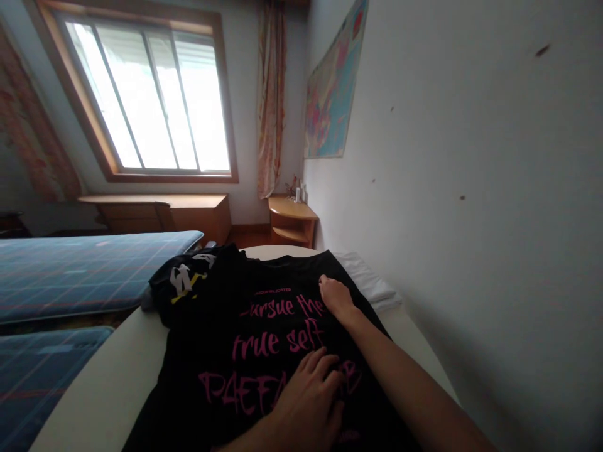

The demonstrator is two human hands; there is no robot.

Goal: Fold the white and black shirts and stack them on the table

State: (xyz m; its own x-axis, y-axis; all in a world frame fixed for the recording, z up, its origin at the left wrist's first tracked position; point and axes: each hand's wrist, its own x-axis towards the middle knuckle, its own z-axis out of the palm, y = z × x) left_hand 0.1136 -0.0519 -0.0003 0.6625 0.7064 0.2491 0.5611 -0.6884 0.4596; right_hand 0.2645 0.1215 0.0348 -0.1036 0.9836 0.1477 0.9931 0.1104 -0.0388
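A black T-shirt [277,276] with pink lettering lies spread over a round, pale table [94,383]. Across its lower print rests my left hand [313,389], fingers apart and lying on the cloth, covering some letters. Higher up, on the right side of the shirt below the collar, my right hand [335,296] has its fingers curled together on the fabric; the fingertips are partly hidden. Beside the shirt's left shoulder sits a bunched dark garment [188,276] with white and yellow print. White folded cloth [367,282] lies beyond the right shoulder.
A white wall [471,251] runs close along the right. On the left are blue plaid mattresses [103,270]. Behind the table stand a small corner shelf [293,210] and a wooden desk [198,201] beneath a window [151,94].
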